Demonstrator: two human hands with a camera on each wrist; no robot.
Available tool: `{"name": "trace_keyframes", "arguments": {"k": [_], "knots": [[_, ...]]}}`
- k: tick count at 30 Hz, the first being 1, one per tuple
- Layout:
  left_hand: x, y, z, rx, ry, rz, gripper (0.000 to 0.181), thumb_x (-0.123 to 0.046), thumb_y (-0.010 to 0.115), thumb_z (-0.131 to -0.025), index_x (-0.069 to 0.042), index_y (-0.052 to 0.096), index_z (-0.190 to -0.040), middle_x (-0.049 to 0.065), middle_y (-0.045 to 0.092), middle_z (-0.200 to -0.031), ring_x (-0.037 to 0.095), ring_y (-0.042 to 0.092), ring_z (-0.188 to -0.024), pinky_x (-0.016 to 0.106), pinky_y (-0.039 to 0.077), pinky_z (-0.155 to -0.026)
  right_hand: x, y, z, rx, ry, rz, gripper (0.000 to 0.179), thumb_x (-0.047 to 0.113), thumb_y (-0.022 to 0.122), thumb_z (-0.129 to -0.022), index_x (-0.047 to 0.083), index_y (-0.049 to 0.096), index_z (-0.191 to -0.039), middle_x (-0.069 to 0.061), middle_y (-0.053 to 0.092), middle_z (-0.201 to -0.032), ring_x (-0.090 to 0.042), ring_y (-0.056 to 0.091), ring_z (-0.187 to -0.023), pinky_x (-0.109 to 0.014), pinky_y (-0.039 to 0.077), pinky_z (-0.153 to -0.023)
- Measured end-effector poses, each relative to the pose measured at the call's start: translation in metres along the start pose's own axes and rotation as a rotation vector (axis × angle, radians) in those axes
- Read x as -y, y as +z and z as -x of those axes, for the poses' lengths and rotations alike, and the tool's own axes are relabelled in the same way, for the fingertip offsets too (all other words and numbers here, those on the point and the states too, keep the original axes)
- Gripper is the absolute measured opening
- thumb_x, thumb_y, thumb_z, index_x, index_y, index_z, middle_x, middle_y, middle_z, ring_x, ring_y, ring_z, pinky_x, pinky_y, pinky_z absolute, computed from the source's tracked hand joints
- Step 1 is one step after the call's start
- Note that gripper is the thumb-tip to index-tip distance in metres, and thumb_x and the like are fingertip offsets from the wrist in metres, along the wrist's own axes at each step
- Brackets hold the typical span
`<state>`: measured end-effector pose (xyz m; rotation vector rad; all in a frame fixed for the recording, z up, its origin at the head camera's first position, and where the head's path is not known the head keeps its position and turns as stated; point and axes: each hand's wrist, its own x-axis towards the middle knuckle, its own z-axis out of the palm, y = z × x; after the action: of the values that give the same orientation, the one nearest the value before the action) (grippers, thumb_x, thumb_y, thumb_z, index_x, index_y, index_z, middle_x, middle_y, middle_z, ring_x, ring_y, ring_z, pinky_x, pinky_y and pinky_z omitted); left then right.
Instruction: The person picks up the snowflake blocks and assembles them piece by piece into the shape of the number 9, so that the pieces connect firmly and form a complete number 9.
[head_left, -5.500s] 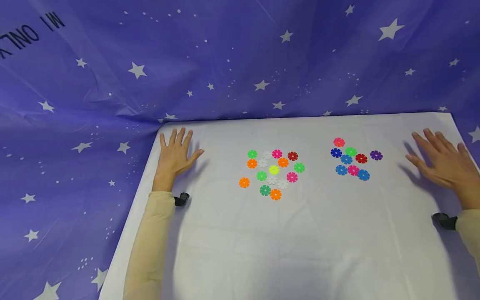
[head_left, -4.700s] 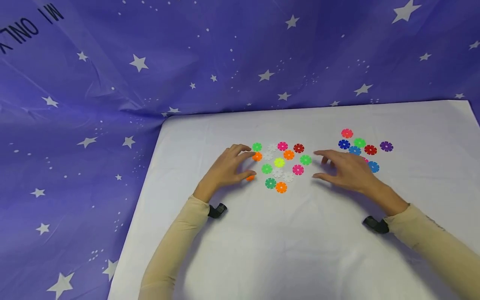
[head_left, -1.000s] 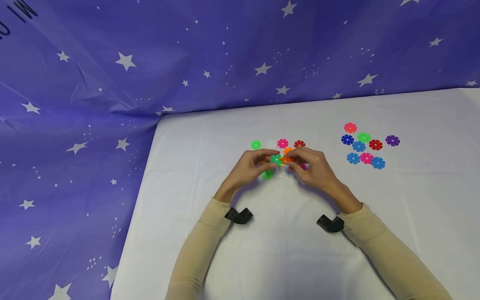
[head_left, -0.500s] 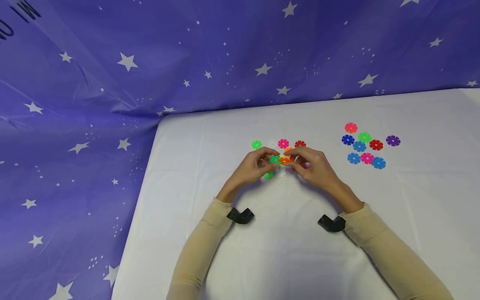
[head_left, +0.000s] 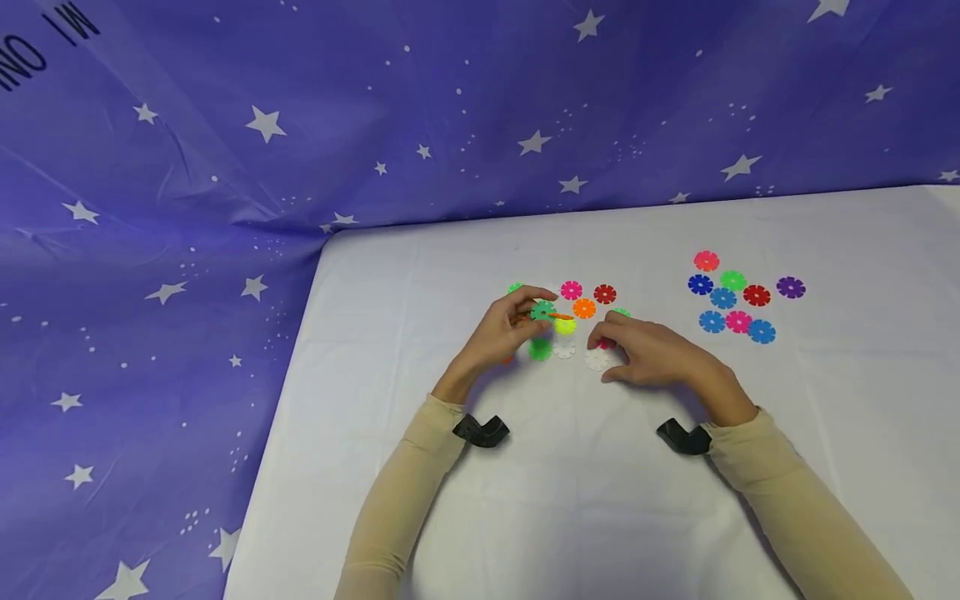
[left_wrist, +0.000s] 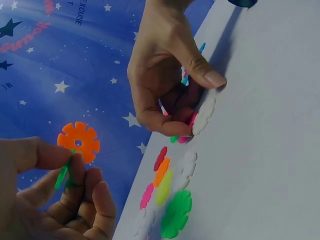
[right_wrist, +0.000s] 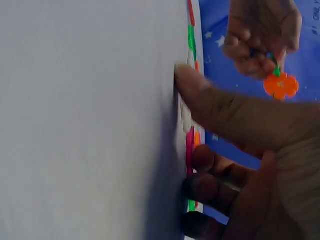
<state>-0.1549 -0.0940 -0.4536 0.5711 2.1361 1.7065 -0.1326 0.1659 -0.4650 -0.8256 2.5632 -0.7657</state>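
Observation:
My left hand point(head_left: 498, 333) pinches a dark green interlocking disc point(head_left: 541, 311) between thumb and fingers, above the table. An orange disc point(left_wrist: 85, 142) is slotted into the green one at an angle, edge-on in the head view. My right hand point(head_left: 652, 352) is low over the table, its thumb and bent fingers spread around a white disc point(head_left: 597, 360). In the left wrist view a fingertip reaches that white disc point(left_wrist: 204, 116), while the thumb stands apart from it. A pink disc point(left_wrist: 193, 119) lies partly behind the right fingers.
Several loose discs lie between and beyond the hands, including a yellow one point(head_left: 565, 326), an orange one point(head_left: 584, 308) and a dark red one point(head_left: 604, 294). A second group, with a purple disc point(head_left: 791, 287), lies farther right. A starry blue cloth point(head_left: 450, 100) hangs behind the white table point(head_left: 570, 483).
Earlier both hands lay flat and apart, then came together holding the green and orange discs. Now the right hand has let go of the orange disc and moved right and down to the white disc.

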Motion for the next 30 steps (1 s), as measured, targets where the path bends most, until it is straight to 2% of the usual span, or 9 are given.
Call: {"name": "trace_keyframes", "arguments": {"k": [3,7,9,12,15,21,23,26,30], "knots": [[0.001,0.001,-0.002,0.010,0.011,0.007,0.042,0.004,0.058,-0.093,0.003,0.053,-0.135,0.022,0.062,-0.102,0.037,0.054,-0.080,0.025,0.046,-0.072,0.000,0.002,0.000,0.016,-0.007,0.006,0.034,0.024,0.084,-0.076,0.018,0.065,-0.103,0.003,0.055,-0.099,-0.012,0.052,-0.083,-0.035,0.048,-0.076],[0.001,0.002,-0.002,0.013,-0.021,0.046,0.030,0.004,0.057,-0.095,0.007,0.059,-0.125,0.026,0.061,-0.122,0.046,0.060,-0.097,0.032,0.053,-0.081,0.000,0.003,-0.001,-0.004,0.002,-0.009,0.031,0.022,0.084,-0.077,0.015,0.064,-0.100,0.003,0.056,-0.096,-0.012,0.051,-0.083,-0.034,0.048,-0.077],[0.000,0.003,-0.002,0.010,-0.050,0.073,0.027,0.002,0.057,-0.096,0.008,0.060,-0.121,0.028,0.062,-0.118,0.048,0.060,-0.099,0.039,0.054,-0.084,0.000,0.003,-0.002,-0.032,0.014,-0.029,0.033,0.022,0.083,-0.076,0.014,0.063,-0.101,0.003,0.058,-0.093,-0.013,0.051,-0.082,-0.033,0.048,-0.076],[0.001,0.004,-0.002,0.006,-0.079,0.103,0.025,-0.003,0.058,-0.096,0.008,0.059,-0.119,0.029,0.062,-0.116,0.049,0.060,-0.099,0.050,0.052,-0.089,-0.002,0.002,-0.004,-0.090,0.011,-0.135,0.035,0.019,0.083,-0.078,0.012,0.061,-0.104,0.000,0.059,-0.086,-0.014,0.051,-0.073,-0.028,0.048,-0.069],[0.003,0.004,-0.003,0.006,-0.087,0.128,0.024,-0.005,0.059,-0.097,0.009,0.059,-0.117,0.030,0.062,-0.115,0.050,0.060,-0.099,0.056,0.050,-0.091,-0.003,0.002,-0.006,-0.152,-0.012,-0.316,0.036,0.014,0.080,-0.081,0.008,0.059,-0.109,-0.003,0.057,-0.081,-0.014,0.050,-0.066,-0.023,0.044,-0.060],[0.007,0.003,-0.003,0.012,-0.052,0.078,0.022,-0.002,0.059,-0.096,0.010,0.060,-0.114,0.031,0.062,-0.114,0.052,0.057,-0.091,0.044,0.052,-0.080,-0.004,0.003,-0.009,-0.246,-0.093,-0.677,0.036,0.000,0.072,-0.086,-0.003,0.056,-0.118,-0.011,0.055,-0.083,-0.017,0.055,-0.065,-0.022,0.047,-0.059],[0.001,0.004,-0.001,0.009,-0.043,0.055,0.021,-0.002,0.060,-0.095,0.009,0.061,-0.113,0.029,0.063,-0.113,0.051,0.055,-0.086,0.040,0.050,-0.075,-0.002,0.003,-0.009,-0.247,-0.122,-0.730,0.037,-0.003,0.070,-0.087,-0.004,0.055,-0.121,-0.013,0.056,-0.083,-0.019,0.055,-0.063,-0.023,0.048,-0.058],[-0.010,0.004,0.002,0.002,-0.043,0.038,0.019,-0.003,0.062,-0.095,0.008,0.063,-0.110,0.025,0.064,-0.110,0.050,0.052,-0.082,0.045,0.048,-0.073,-0.001,0.004,-0.009,-0.244,-0.143,-0.756,0.038,-0.003,0.068,-0.088,-0.004,0.054,-0.124,-0.012,0.056,-0.083,-0.021,0.055,-0.063,-0.024,0.047,-0.058],[-0.017,0.005,0.005,-0.003,-0.062,0.046,0.017,-0.003,0.063,-0.094,0.007,0.064,-0.108,0.023,0.065,-0.108,0.051,0.058,-0.088,0.052,0.052,-0.080,0.000,0.005,-0.010,-0.242,-0.134,-0.774,0.037,-0.001,0.068,-0.089,-0.004,0.055,-0.124,-0.013,0.057,-0.082,-0.023,0.054,-0.063,-0.026,0.046,-0.057]]}}
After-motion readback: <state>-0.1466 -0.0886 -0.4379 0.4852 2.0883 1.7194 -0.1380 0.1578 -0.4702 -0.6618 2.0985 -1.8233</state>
